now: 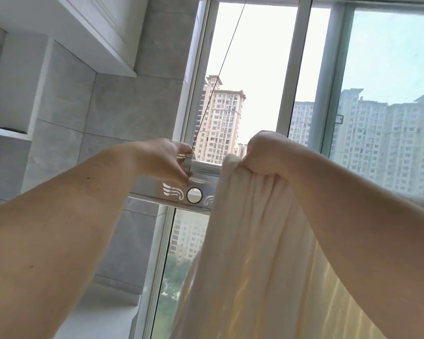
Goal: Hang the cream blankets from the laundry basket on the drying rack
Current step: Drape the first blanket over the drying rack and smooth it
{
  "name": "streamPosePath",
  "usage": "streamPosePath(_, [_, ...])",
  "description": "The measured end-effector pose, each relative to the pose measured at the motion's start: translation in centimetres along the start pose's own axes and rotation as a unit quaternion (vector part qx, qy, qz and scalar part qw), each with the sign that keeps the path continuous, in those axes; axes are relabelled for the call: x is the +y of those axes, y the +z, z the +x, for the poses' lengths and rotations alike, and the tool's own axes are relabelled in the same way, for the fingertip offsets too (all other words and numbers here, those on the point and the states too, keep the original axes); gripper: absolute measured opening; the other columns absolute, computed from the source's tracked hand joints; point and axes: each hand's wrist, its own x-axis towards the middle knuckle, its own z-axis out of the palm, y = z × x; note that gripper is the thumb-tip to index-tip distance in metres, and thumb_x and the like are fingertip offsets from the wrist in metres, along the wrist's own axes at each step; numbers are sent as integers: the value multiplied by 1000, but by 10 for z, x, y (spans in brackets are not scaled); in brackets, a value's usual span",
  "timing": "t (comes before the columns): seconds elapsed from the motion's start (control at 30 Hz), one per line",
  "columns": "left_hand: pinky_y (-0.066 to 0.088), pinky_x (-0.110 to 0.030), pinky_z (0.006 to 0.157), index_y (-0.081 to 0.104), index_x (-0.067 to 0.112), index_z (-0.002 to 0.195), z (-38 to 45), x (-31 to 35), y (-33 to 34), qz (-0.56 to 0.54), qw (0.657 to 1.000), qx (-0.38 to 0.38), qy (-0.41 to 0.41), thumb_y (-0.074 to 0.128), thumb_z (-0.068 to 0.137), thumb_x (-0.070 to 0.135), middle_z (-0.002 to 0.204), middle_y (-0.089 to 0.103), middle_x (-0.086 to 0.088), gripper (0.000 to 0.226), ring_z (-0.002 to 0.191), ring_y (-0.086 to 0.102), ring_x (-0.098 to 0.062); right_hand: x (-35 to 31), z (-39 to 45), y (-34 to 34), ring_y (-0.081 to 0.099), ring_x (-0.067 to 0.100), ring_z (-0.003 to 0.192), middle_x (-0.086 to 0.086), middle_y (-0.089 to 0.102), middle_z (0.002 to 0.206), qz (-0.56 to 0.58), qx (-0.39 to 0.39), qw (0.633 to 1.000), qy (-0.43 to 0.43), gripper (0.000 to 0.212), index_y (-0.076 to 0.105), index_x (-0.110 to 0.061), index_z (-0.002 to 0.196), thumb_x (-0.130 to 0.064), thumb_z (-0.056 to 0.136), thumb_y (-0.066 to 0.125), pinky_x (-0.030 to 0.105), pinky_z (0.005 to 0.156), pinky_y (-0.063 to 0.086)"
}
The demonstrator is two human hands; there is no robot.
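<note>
Blanket draped at the rack's end
Your right hand (267,152) grips the bunched cream blanket (250,241) over the drying rack (203,171) bar; your left hand (162,160) pinches the rack's end

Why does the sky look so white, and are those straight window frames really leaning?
Head view: daylight through the window overexposes the sky; the cream blanket glows backlit, with bright streaks. The wide-angle lens tilts the frames; the forearms near the camera look oversized and soft.
</note>
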Motion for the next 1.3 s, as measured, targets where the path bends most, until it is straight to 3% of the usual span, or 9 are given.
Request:
streamPosePath(0.17, [45, -23, 77, 52, 37, 115, -1, 4, -1, 48, 999, -1, -1, 75, 64, 37, 102, 61, 11, 55, 95, 59, -12, -9, -2, 10, 57, 18, 62, 7, 64, 90, 202, 13, 979, -38, 27, 69, -12, 96, -24, 81, 50, 18, 45, 42])
streamPosePath(0.27, [36, -30, 102, 36, 32, 136, -7, 8, -9, 76, 997, 4, -17, 68, 68, 45, 141, 42, 7, 76, 125, 43, -15, -12, -11, 13, 66, 23, 82, 8, 67, 110, 222, 6, 971, -92, 30, 71, -21, 106, -24, 85, 50, 19, 52, 47])
streamPosePath(0.4, [35, -38, 89, 47, 28, 104, -15, 38, -4, 74, 950, 291, 85, 47, 61, 55, 107, 53, 8, 50, 102, 48, -15, -8, -11, 12, 58, 18, 85, -4, 53, 109, 187, -26, 976, -113, 36, 58, -38, 124, -30, 92, 44, 18, 60, 43])
streamPosePath(0.57, [48, -31, 70, 64, 19, 86, -8, 66, 15, 181, 973, 137, 43, 41, 67, 72, 83, 63, 5, 60, 80, 58, -15, 5, -9, 17, 55, 9, 71, -4, 62, 98, 173, 23, 979, -104, 25, 67, -25, 104, -39, 85, 58, 19, 49, 40])
streamPosePath(0.7, [48, -31, 70, 64, 16, 84, 5, 76, 21, 244, 956, 159, 43, 56, 81, 41, 85, 61, 1, 26, 83, 57, -20, 17, -8, 26, 52, 12, 65, -2, 56, 87, 219, 61, 969, -91, 11, 65, -20, 82, -31, 84, 61, 20, 45, 41])
streamPosePath(0.8, [43, -32, 66, 47, 16, 65, 12, 87, 28, 273, 946, 175, 26, 55, 84, 38, 71, 48, -1, 30, 76, 49, -23, 28, -9, 29, 50, 10, 64, -4, 54, 86, 252, 103, 959, -78, 11, 62, -21, 82, -28, 87, 55, 22, 46, 39])
streamPosePath(1.0, [47, -36, 75, 54, 6, 106, 25, 99, 25, 110, 950, 280, 79, 54, 87, 31, 93, 60, -6, 31, 88, 57, -27, 68, -10, 16, 53, 11, 71, -2, 58, 92, 374, 218, 900, 42, 10, 56, -19, 96, -21, 92, 48, 22, 50, 39])
streamPosePath(1.17, [40, -35, 64, 48, 13, 96, 26, 114, 46, 251, 942, 216, 44, 51, 80, 5, 100, 54, -11, 18, 82, 53, -28, 84, -27, 18, 55, 16, 101, -1, 57, 124, 199, 46, 978, -45, 26, 63, -23, 116, -29, 93, 52, 25, 79, 42])
streamPosePath(1.3, [43, -41, 81, 57, 14, 113, 33, 121, 57, 267, 919, 265, 115, 51, 80, 6, 109, 49, -8, 35, 105, 50, -29, 101, -37, 18, 65, 8, 96, -5, 69, 112, 375, 44, 924, -52, 23, 65, -27, 111, -18, 91, 58, 11, 60, 49])
